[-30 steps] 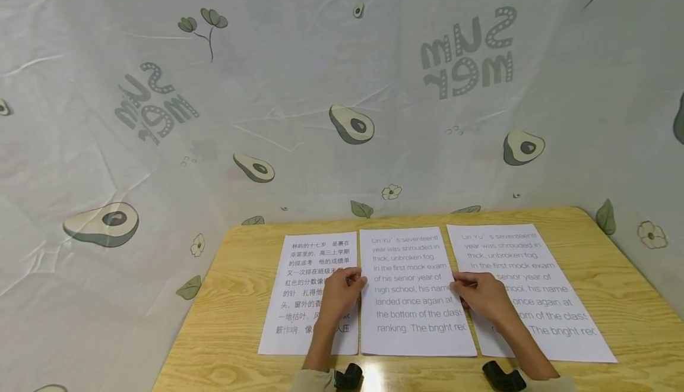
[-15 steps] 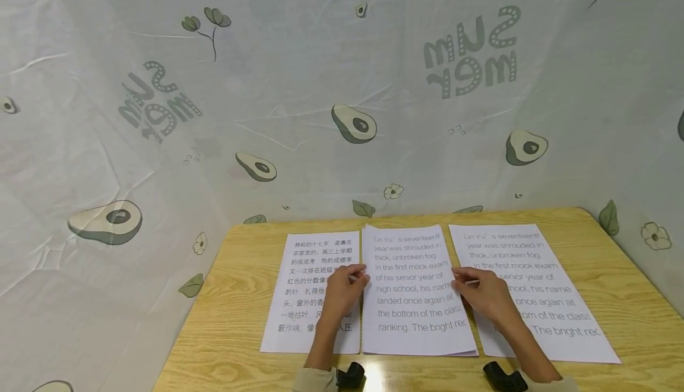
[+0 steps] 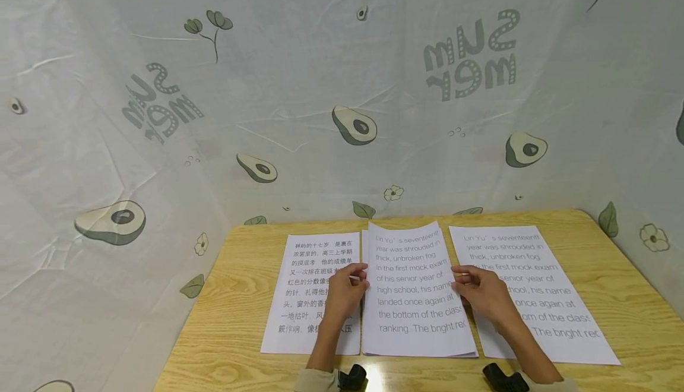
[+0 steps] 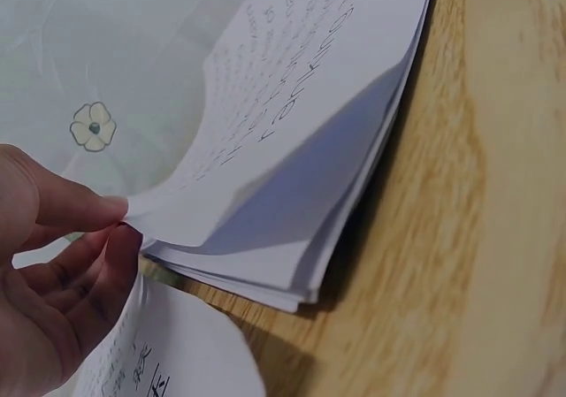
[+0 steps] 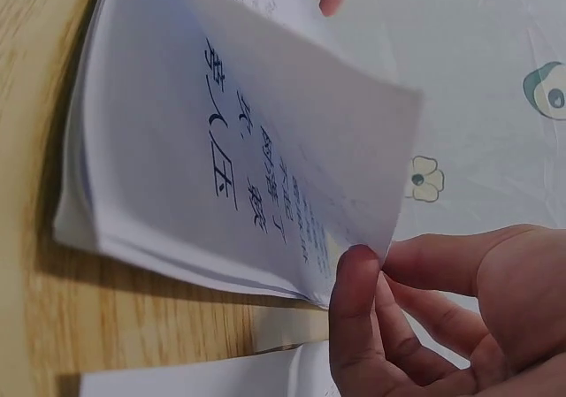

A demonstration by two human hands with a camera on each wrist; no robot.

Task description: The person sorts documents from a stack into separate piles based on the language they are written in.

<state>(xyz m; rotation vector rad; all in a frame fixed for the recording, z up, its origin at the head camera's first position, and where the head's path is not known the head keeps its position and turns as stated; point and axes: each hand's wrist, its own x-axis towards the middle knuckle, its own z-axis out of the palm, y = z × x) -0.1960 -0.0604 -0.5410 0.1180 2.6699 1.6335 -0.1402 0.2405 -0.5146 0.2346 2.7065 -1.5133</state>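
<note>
Three stacks of printed paper lie side by side on a wooden table (image 3: 614,273). The middle stack (image 3: 417,326) begins "Lin Yu's seventeenth year was shrouded in thick, unbroken fog". Its white top sheet (image 3: 408,267) is bowed upward, far edge raised. The left hand (image 3: 344,294) pinches that sheet's left edge between thumb and curled fingers; the right hand (image 3: 481,294) pinches its right edge. Left of the middle stack lies a Chinese-text stack (image 3: 304,297); right of it, an identical English stack (image 3: 540,297). Behind hangs an avocado-print cloth (image 3: 214,113) reading "SUMMER" in mirrored letters.
</note>
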